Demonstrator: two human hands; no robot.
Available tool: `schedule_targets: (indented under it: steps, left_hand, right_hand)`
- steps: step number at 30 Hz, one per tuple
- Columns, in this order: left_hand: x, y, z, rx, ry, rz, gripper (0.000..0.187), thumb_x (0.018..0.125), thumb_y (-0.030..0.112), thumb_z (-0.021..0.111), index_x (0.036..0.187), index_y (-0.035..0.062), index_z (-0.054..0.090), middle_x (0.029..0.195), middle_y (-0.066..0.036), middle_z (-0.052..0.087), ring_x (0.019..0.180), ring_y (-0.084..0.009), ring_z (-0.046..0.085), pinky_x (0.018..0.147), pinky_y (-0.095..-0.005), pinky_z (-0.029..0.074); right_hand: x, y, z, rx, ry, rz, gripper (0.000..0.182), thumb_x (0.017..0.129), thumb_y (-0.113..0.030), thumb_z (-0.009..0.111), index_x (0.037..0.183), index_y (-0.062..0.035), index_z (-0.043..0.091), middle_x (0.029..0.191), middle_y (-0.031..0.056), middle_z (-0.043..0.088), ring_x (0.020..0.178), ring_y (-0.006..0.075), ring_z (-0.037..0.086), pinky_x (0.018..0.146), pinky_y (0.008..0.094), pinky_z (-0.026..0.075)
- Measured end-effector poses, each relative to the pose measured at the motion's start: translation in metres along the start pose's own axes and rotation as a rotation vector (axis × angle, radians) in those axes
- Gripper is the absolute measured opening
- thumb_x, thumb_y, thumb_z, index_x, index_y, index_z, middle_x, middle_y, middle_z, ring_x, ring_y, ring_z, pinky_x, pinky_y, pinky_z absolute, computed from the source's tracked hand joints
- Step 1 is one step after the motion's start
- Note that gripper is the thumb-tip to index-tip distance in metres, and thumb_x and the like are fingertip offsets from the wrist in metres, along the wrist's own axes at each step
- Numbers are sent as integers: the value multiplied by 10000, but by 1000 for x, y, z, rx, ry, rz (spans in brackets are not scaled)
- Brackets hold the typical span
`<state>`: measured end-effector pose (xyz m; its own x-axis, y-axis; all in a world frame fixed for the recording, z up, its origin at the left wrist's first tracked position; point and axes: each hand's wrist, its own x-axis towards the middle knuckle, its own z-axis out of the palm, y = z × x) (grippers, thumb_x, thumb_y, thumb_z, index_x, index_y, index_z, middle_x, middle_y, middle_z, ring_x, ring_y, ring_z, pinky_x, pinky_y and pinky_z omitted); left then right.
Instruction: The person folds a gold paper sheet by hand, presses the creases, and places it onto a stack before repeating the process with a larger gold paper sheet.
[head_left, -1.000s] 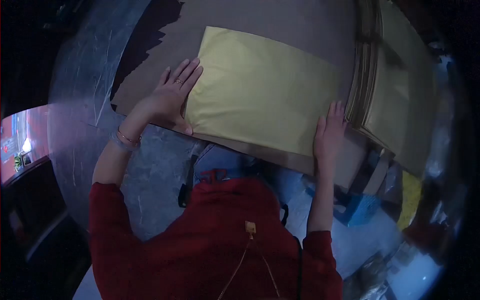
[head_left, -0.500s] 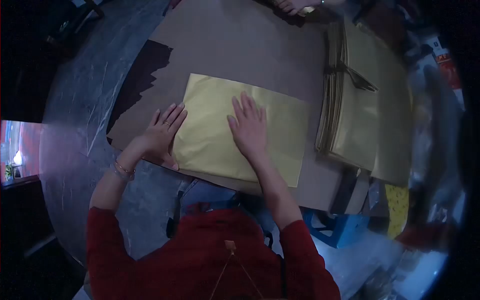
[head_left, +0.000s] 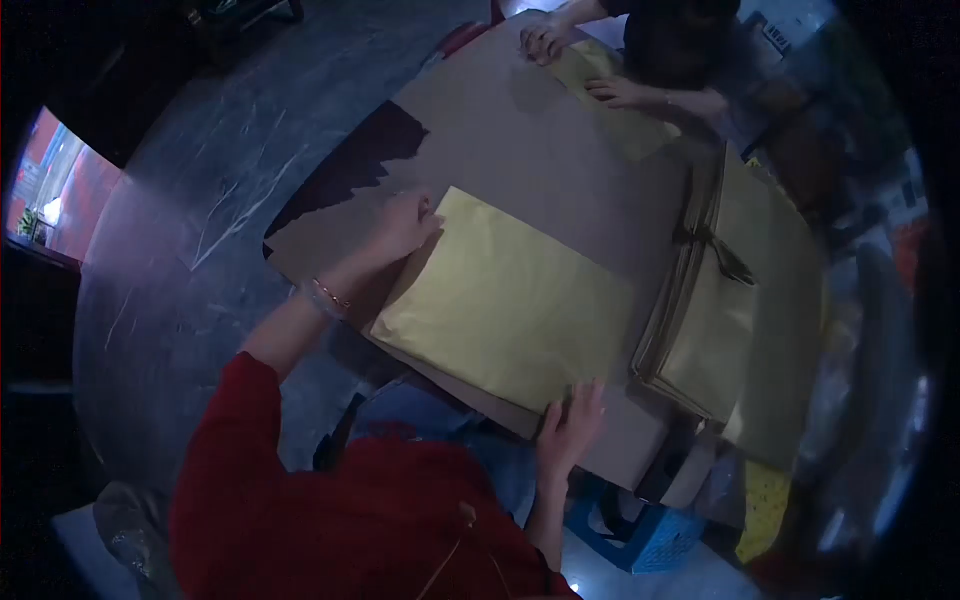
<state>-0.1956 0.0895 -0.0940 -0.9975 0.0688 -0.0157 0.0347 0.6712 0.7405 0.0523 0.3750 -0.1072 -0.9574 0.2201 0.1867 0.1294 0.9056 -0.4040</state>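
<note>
A gold paper sheet (head_left: 510, 300), apparently folded, lies on the brown cardboard table cover in front of me. My left hand (head_left: 405, 228) is at its far left corner, fingers curled in at the edge; the hand is slightly blurred. Along that left side a dark shadow shows under the paper. Down at the near right corner, my right hand (head_left: 573, 425) rests with fingers stretched out, touching the sheet's edge and holding nothing.
To the right stands a thick stack of folded gold sheets (head_left: 700, 330). Across the table, another person's hands (head_left: 620, 93) rest on a gold sheet (head_left: 630, 130). Below the table's edge is a blue plastic stool (head_left: 640, 540); a torn dark patch (head_left: 350, 165) marks the cardboard.
My right hand has moved from the sheet's middle to its near right corner. My left hand has slid up the left edge, its fingers now curled. The view has turned, showing more of the other person.
</note>
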Motion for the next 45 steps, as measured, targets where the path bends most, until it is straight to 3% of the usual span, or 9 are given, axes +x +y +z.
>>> schedule_targets:
  steps: [4,12,18,20,26,34,37,43,45]
  left_hand:
    - [24,0,33,320,124,-36,355,739,267,731,935,-11,629,925,-196,639,929,-346,621,801,-451,481]
    - [30,2,36,327,37,-136,398,726,288,729,961,-22,649,947,-221,661,934,-346,627,810,-425,492]
    - [32,12,28,-248,-61,-194,422,779,271,720,1034,-29,569,896,-141,650,844,-208,631,761,-326,494]
    - [24,30,15,-696,84,-1,376,849,232,683,1072,-29,531,938,-97,620,822,-153,591,737,-300,483]
    - [-12,52,-17,-1165,250,-221,331,920,158,603,1157,-49,500,1072,-110,608,960,-184,612,839,-304,504]
    - [-120,31,16,-1124,129,-584,367,918,132,590,1224,-35,477,1107,-119,600,918,-197,636,703,-319,601]
    - [-139,15,16,-1335,108,-698,335,897,120,616,1178,-19,499,1051,-127,619,862,-221,657,655,-290,613]
    - [-155,17,-10,-1499,6,-710,332,887,108,627,1165,-28,505,1011,-117,639,829,-217,679,597,-255,617]
    - [-162,8,-14,-1522,-50,-672,349,885,120,632,1166,-43,504,1023,-130,633,835,-217,676,637,-252,613]
  right_hand:
    - [-14,1,14,49,-55,48,455,919,-165,541,1347,-43,449,1459,203,339,1350,368,318,1105,518,216]
    - [-17,11,24,-117,-26,-72,486,931,-253,531,1366,-63,424,1471,179,324,1352,346,319,1116,492,216]
    - [-10,2,19,99,115,-58,522,867,-100,578,1351,-5,408,1454,227,325,1346,397,311,1098,536,235]
    - [-7,-4,15,157,148,-93,531,863,-85,575,1355,2,394,1454,239,315,1348,408,305,1098,540,232]
    - [1,-25,19,276,129,-179,573,899,-103,567,1407,-13,318,1462,244,297,1358,410,296,1087,547,258]
    - [58,-2,2,261,-158,-316,665,837,-22,546,1447,-56,282,1519,157,250,1401,330,249,1135,501,179]
    - [85,18,1,275,-270,-355,692,815,11,520,1455,-73,273,1533,135,231,1410,313,236,1142,495,165]
    - [141,16,6,198,-364,-601,739,792,-109,609,1457,-136,288,1529,100,253,1411,290,232,1154,490,159]
    - [158,4,9,-101,-425,-802,710,787,-137,628,1435,-146,336,1525,79,270,1409,259,245,1155,487,168]
